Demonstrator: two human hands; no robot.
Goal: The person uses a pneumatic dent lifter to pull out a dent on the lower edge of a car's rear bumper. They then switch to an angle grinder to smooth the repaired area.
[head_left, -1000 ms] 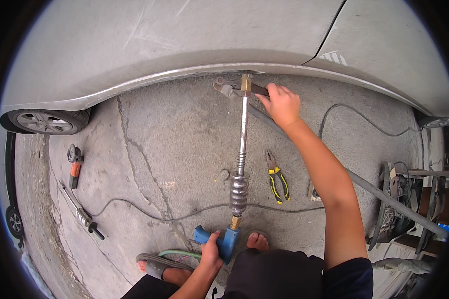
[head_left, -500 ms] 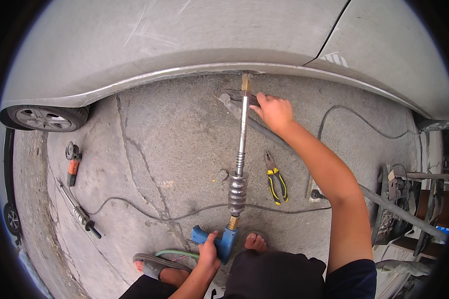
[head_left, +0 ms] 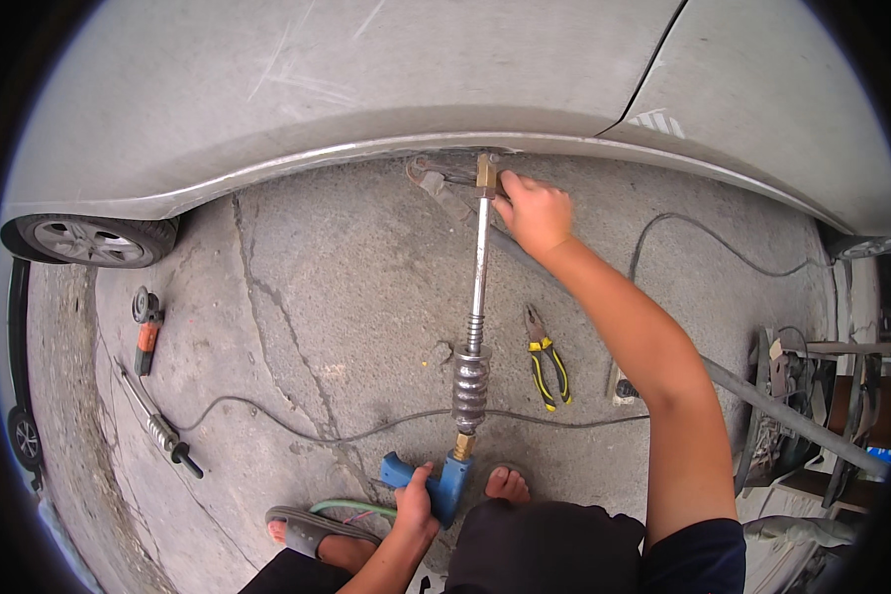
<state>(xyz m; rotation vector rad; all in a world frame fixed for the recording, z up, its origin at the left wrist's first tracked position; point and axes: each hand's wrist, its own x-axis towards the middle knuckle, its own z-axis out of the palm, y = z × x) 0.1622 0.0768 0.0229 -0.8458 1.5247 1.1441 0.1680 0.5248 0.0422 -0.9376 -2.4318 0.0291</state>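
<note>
Slide-hammer dent puller: (head_left: pixel 481 262) lies lengthwise between the car sill (head_left: pixel 346 151) and the person's feet, brass hex fitting (head_left: pixel 486 174) close under the sill edge; contact there cannot be made out.
Blue pistol grip: (head_left: pixel 450 492) left hand (head_left: pixel 414 507) is closed around it. A slack hold could let the rod swing off line.
Dark-handled tool: (head_left: pixel 460 176) right hand (head_left: pixel 540 216) is clenched on its handle, just beside the fitting; whether the fingers also touch the brass is hidden. A slip could knock the knuckles on the sill.
Ribbed sliding weight: (head_left: pixel 471 386) sits at the grip end of the rod, nothing holding it. If the rod tips toward the car, it may run forward and jolt the right hand.
Bare toes: (head_left: pixel 508 483) near the grip; a dropped puller could strike them.
Thin black cord: (head_left: pixel 366 434) passes beneath the weight; a snag would tug it.
Combination pliers: (head_left: pixel 547 358) on the concrete, right of the rod; a shifting foot could kick them.
</note>
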